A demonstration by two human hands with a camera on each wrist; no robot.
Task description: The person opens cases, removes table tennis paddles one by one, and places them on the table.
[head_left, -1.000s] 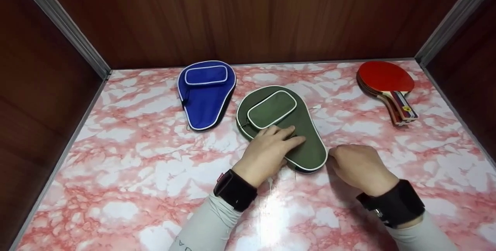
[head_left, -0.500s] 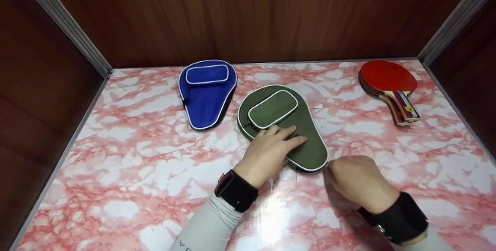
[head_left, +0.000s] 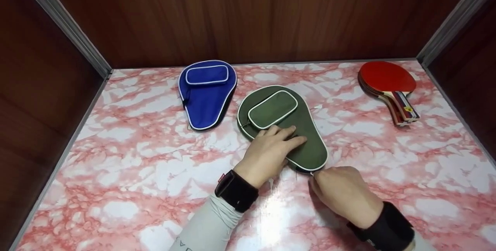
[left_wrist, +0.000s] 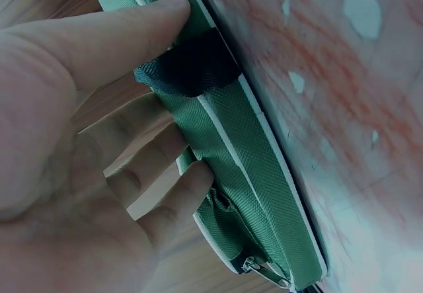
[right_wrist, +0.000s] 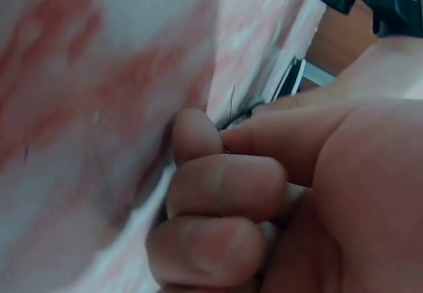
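Observation:
A green table tennis bat case (head_left: 312,152) with white piping and a raised pocket lies flat in the middle of the table. Across its near-left side rests my left hand (head_left: 267,152), fingers spread over the top; the left wrist view has the thumb (left_wrist: 139,32) against the side wall near a dark band. At the case's narrow near end, my right hand (head_left: 345,191) pinches the zipper pull (head_left: 312,174) between thumb and index finger. Its other fingers (right_wrist: 211,250) are curled in the right wrist view, and the pull is mostly hidden there.
A blue bat case (head_left: 207,100) lies at the back left. Several stacked table tennis bats (head_left: 387,76), red face up, sit at the back right. Dark wood panels (head_left: 248,18) wall in the red-and-white marbled table (head_left: 128,173) at the back and sides.
My right hand has moved towards me and to the left, round the case's narrow end, with the zipper pull. The left hand and the green case stay in place.

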